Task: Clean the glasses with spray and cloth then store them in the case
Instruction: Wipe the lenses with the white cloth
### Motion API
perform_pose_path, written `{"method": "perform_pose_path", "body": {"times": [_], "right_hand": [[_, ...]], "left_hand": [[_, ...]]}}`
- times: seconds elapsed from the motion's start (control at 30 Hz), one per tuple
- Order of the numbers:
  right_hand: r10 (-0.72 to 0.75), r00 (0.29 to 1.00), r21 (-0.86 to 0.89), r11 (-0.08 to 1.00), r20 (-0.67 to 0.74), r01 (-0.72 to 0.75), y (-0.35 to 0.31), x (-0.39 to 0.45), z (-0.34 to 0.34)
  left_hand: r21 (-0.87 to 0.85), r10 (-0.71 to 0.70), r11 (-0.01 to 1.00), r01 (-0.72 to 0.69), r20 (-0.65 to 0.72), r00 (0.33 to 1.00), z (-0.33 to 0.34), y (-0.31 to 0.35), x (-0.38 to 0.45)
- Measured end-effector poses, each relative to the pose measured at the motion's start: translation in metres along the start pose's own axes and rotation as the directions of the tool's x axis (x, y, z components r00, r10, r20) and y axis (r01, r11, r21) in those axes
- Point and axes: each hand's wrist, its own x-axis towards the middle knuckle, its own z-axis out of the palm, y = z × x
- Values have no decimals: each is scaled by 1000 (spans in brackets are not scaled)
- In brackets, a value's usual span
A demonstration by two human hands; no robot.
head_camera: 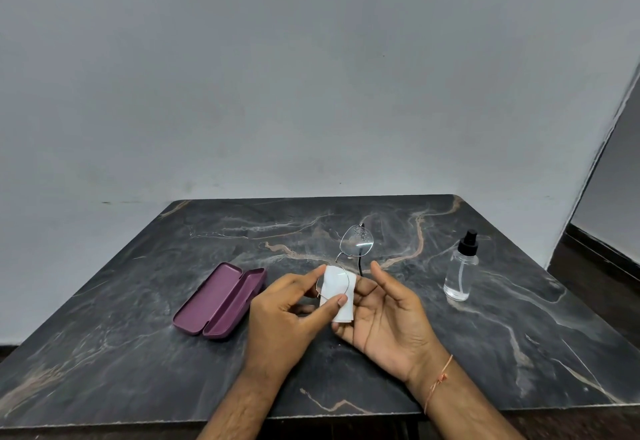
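Thin metal-framed glasses [356, 242] are held upright above the table's middle, one lens free and speckled with droplets. The other lens is wrapped in a white cloth [337, 292]. My left hand [287, 315] pinches that lens's rim between thumb and fingers. My right hand [384, 315] is palm up behind the cloth, its fingers pressing the cloth against the lens. The purple case [220, 301] lies open and empty to the left of my hands. A clear spray bottle [460, 266] with a black nozzle stands upright to the right.
The dark marble table [138, 353] ends at a grey wall behind. Its front edge runs just under my forearms. A doorway and dark floor show at the far right [606, 249].
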Motion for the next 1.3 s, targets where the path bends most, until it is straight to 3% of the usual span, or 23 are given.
{"method": "perform_pose_path", "body": {"times": [0.27,0.53,0.83,1.3], "right_hand": [[-21,1000,-104,994,-4,20,4,1,5],[-30,999,-101,994,11,31,7,-1,11],[-53,997,12,998,-53,54,5,0,5],[-167,979,-44,986,-115,163,10,6,7]], "left_hand": [[49,49,998,-49,10,999,0,-1,0],[57,92,994,-91,-9,996,-2,-3,0],[27,38,999,-38,-3,999,-3,-5,-1],[50,-38,998,38,-1,999,-4,-5,0]]}}
